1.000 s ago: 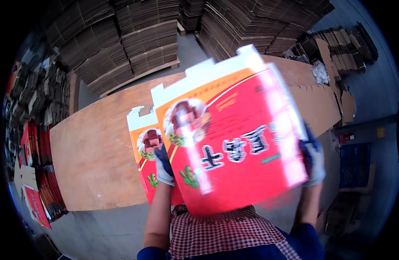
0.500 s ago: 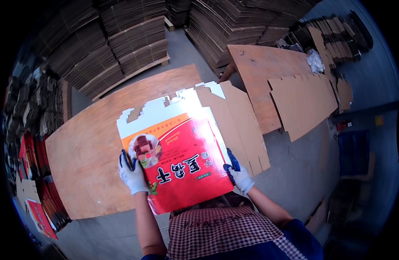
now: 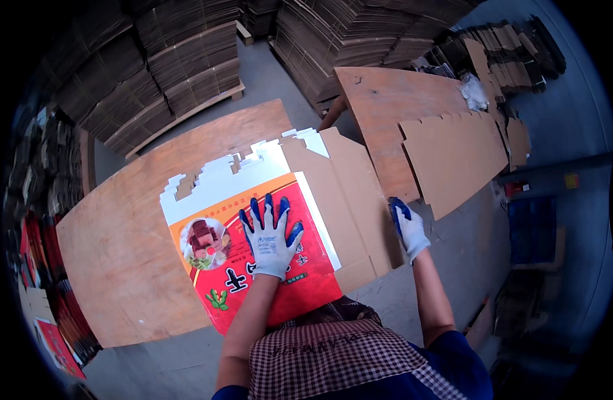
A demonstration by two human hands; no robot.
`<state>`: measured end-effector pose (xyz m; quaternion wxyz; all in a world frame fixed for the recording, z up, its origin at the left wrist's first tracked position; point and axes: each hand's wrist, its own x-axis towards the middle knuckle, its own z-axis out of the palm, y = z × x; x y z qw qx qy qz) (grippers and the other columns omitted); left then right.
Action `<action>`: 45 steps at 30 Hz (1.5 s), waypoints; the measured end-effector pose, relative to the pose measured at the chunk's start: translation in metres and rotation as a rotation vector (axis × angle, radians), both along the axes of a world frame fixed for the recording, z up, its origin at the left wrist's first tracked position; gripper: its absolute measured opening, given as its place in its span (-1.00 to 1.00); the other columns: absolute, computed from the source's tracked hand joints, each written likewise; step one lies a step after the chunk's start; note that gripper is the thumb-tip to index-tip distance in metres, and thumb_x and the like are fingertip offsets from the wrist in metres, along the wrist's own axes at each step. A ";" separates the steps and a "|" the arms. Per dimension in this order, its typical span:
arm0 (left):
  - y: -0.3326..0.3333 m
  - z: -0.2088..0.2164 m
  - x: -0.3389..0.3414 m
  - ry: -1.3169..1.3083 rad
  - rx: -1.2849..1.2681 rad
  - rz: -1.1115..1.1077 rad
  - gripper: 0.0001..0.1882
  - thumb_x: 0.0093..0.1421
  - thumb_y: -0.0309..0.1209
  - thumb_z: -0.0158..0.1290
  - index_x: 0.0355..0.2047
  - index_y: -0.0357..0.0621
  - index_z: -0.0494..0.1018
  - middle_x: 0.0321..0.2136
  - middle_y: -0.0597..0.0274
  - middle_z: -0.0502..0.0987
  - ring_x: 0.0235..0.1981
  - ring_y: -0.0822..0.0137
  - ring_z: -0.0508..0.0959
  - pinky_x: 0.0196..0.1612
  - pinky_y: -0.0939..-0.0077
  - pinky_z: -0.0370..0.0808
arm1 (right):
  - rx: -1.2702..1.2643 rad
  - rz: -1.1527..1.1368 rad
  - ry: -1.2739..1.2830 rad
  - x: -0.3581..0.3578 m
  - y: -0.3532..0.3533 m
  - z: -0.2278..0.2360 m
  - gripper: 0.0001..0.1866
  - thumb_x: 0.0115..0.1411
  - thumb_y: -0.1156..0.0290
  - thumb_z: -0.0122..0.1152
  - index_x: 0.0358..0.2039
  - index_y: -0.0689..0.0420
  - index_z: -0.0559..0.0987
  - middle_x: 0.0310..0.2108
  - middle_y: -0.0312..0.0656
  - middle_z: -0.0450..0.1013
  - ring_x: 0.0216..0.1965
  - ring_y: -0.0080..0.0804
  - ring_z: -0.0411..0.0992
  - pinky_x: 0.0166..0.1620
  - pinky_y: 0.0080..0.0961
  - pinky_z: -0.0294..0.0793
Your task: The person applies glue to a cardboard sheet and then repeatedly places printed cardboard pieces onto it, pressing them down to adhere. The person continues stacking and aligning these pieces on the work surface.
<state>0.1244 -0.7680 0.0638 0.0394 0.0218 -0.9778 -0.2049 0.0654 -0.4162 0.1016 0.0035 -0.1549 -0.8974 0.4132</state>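
A flat printed carton blank (image 3: pixel 186 203) in red, orange and white lies on top of a stack over the wooden table. My left hand (image 3: pixel 270 243), in a white glove with blue fingers, rests flat on its printed face, fingers spread. Beneath and to the right, a plain brown cardboard blank (image 3: pixel 350 193) sticks out. At this blank's right edge is my right hand (image 3: pixel 411 228), gloved alike, with its fingers together and bent around the edge; the fingertips are partly hidden.
The wooden table (image 3: pixel 120 240) reaches out to the left. Another wooden board (image 3: pixel 380 120) at the right carries a brown cardboard sheet (image 3: pixel 456 157) and crumpled clear plastic (image 3: pixel 474 92). Tall cardboard stacks (image 3: pixel 193 67) stand behind; red printed blanks (image 3: pixel 60 347) lie at the lower left.
My left hand has gone from the carton blank's left edge to flat on its face. My right hand has left the red blank's right side and moved outward to the brown edge.
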 end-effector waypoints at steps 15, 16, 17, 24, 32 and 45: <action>-0.003 0.000 0.002 -0.032 0.054 0.010 -0.31 0.18 0.15 0.06 0.25 0.12 0.42 0.46 0.08 -0.01 0.48 -0.18 -0.20 0.42 -0.33 -0.35 | 0.272 0.895 0.388 -0.110 -0.188 0.006 -0.55 0.29 0.25 0.16 0.20 -0.06 0.50 0.31 -0.17 0.30 0.39 -0.08 0.11 0.42 -0.10 -0.02; -0.003 0.000 0.003 -0.047 0.057 0.015 -0.31 0.18 0.15 0.06 0.25 0.12 0.42 0.46 0.08 -0.01 0.48 -0.18 -0.20 0.42 -0.33 -0.35 | 0.384 0.921 0.365 -0.110 -0.194 0.004 -0.56 0.29 0.25 0.17 0.18 -0.06 0.51 0.32 -0.18 0.29 0.41 -0.09 0.07 0.43 -0.08 -0.05; -0.004 0.000 0.003 -0.061 0.061 0.018 -0.31 0.18 0.15 0.07 0.25 0.12 0.42 0.46 0.08 -0.01 0.48 -0.19 -0.20 0.42 -0.33 -0.35 | 0.497 0.944 0.342 -0.111 -0.198 0.003 -0.58 0.29 0.25 0.18 0.16 -0.07 0.53 0.33 -0.18 0.27 0.43 -0.10 0.04 0.43 -0.06 -0.08; -0.004 0.003 0.003 -0.078 0.069 0.020 -0.31 0.17 0.15 0.07 0.24 0.13 0.43 0.46 0.09 0.00 0.48 -0.19 -0.18 0.42 -0.33 -0.35 | 0.619 0.969 0.369 -0.114 -0.197 -0.018 -0.60 0.28 0.14 0.15 0.11 -0.14 0.56 0.31 -0.24 0.29 0.40 -0.09 0.07 0.43 0.02 -0.11; -0.002 -0.001 0.002 -0.053 0.054 0.031 -0.30 0.16 0.16 0.08 0.25 0.14 0.42 0.45 0.09 0.02 0.48 -0.19 -0.17 0.42 -0.34 -0.33 | 0.876 0.691 0.382 -0.092 -0.236 -0.043 -0.52 0.27 0.31 0.05 0.22 -0.05 0.43 0.26 -0.17 0.29 0.38 0.05 0.09 0.37 0.33 -0.15; 0.000 0.007 -0.001 -0.004 -0.001 0.028 -0.29 0.20 0.04 0.08 0.33 0.15 0.31 0.45 0.09 0.03 0.48 -0.10 -0.11 0.45 -0.26 -0.33 | 0.664 0.719 0.330 0.074 -0.148 -0.010 -0.47 0.26 0.24 0.15 0.22 0.15 0.45 0.30 -0.06 0.28 0.38 0.01 0.11 0.38 0.22 -0.07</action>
